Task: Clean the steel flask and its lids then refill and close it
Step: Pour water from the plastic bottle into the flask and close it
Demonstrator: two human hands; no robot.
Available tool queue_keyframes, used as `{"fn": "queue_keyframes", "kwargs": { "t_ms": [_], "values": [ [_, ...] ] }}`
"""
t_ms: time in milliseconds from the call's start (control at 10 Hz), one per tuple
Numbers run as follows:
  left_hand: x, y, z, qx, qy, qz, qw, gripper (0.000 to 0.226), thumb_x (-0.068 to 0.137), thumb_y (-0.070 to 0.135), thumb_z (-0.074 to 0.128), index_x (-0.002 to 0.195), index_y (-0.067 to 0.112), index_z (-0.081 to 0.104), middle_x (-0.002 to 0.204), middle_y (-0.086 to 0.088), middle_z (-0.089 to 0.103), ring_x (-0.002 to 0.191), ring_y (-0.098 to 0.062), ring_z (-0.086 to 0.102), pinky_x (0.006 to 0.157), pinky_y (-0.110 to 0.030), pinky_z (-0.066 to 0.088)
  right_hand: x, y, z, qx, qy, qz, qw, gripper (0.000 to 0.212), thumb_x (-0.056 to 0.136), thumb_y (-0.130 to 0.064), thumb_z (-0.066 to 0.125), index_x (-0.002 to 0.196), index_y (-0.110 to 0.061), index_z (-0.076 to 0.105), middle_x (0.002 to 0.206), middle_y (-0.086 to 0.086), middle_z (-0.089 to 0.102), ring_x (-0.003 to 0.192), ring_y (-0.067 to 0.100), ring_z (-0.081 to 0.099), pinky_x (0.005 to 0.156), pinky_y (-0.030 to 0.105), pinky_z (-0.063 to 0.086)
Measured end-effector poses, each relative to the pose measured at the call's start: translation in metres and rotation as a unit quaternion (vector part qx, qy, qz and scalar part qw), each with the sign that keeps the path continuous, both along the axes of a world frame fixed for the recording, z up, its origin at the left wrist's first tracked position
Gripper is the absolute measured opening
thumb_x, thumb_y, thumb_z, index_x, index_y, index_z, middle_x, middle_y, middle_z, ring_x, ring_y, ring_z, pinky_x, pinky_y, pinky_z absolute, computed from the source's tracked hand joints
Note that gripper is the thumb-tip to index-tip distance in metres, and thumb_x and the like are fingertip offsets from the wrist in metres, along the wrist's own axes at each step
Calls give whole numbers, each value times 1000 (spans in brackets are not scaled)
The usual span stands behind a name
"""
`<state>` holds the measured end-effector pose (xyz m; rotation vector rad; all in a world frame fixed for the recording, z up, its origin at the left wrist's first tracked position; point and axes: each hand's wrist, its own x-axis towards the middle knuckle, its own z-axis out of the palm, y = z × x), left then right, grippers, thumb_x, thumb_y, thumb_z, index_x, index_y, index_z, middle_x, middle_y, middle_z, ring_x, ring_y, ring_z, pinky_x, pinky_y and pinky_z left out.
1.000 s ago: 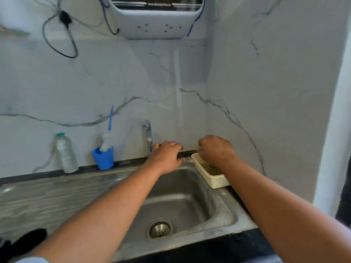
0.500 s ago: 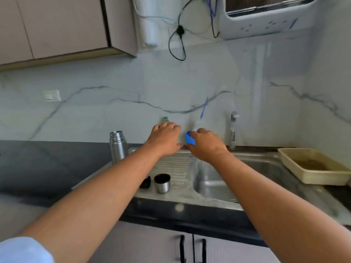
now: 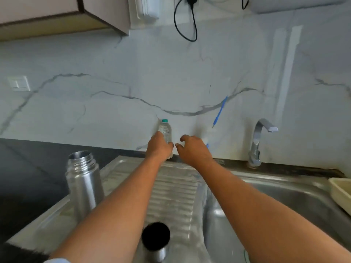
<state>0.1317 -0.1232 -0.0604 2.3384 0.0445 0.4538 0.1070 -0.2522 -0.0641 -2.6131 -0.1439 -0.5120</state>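
The open steel flask (image 3: 83, 183) stands upright without a lid on the left of the steel draining board (image 3: 176, 188). Its steel cup lid (image 3: 155, 242) sits mouth up near the board's front edge. A clear plastic bottle with a green cap (image 3: 165, 130) stands at the back against the wall. My left hand (image 3: 159, 149) is wrapped around the bottle's lower part. My right hand (image 3: 195, 150) hovers just to the right of the bottle, fingers curled and apart, holding nothing.
The sink basin (image 3: 275, 202) lies to the right, with a tap (image 3: 258, 141) behind it and a cream basket (image 3: 341, 192) on its right rim. A blue-handled brush (image 3: 219, 112) leans on the marble wall behind my right hand. Dark countertop (image 3: 28, 168) spreads left.
The view swung left from the sink basin to the draining board. My left hand has closed on the plastic bottle; my right hand left the basket and moved beside it.
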Motion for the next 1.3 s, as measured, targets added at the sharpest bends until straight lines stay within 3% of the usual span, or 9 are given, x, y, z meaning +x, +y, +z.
{"fn": "queue_keyframes", "kwargs": {
  "t_ms": [300,500,600,700,800,900,1000,1200,1300],
  "values": [
    [136,0,8,56,49,-25,997,79,99,23,67,163,17,21,163,-9,31,141,-33,41,112,-47,43,107,-2,11,32,95,37,994,50,106,-37,49,150,-14,45,139,14,57,124,28,57,99,36,46],
    [176,0,25,190,83,-34,978,65,110,33,43,166,22,11,172,-2,12,152,-32,20,112,-53,38,128,-5,24,-6,121,78,990,47,108,-24,44,154,-15,40,143,11,55,130,26,52,107,34,40],
    [182,-2,23,153,59,-46,985,45,111,24,41,154,12,36,162,-12,34,143,-32,37,105,-46,42,129,-10,27,-7,128,82,988,47,107,-20,45,153,-15,41,143,11,55,128,25,54,105,35,43],
    [182,-2,23,48,46,-11,998,29,108,14,41,134,7,53,135,-17,57,119,-33,55,84,-31,40,125,-15,32,-3,143,80,987,50,104,-12,48,153,-14,40,140,11,57,123,25,57,102,34,47],
    [155,0,29,-7,20,-17,1000,29,104,7,51,132,10,60,128,-13,62,114,-30,59,83,-26,39,112,-17,36,4,149,84,985,53,102,-8,50,154,-14,38,117,4,64,102,18,60,91,31,50],
    [114,1,30,-54,-2,-30,998,32,104,6,55,135,10,61,135,-11,61,121,-27,58,98,-26,41,95,-16,40,53,167,94,980,63,100,-16,58,157,-18,31,104,-2,61,96,16,58,85,29,48],
    [66,-1,50,-79,-33,-37,996,34,105,9,58,138,12,61,138,-5,62,126,-21,58,104,-22,39,70,-16,50,110,176,110,972,85,89,-32,74,159,-26,25,138,-1,59,121,15,59,104,36,49],
    [-54,6,116,-223,-25,-86,971,27,99,16,69,116,37,67,118,16,69,102,2,65,87,-13,52,-19,-21,89,262,178,193,929,67,70,-39,89,127,-35,54,111,-17,69,104,3,67,94,38,56],
    [-104,14,138,-297,23,-147,943,28,96,16,73,119,33,72,116,13,74,108,0,67,95,-21,53,-63,-24,103,322,211,214,898,57,67,-23,87,116,-32,59,104,-10,71,96,9,70,88,38,59]
  ]
}}
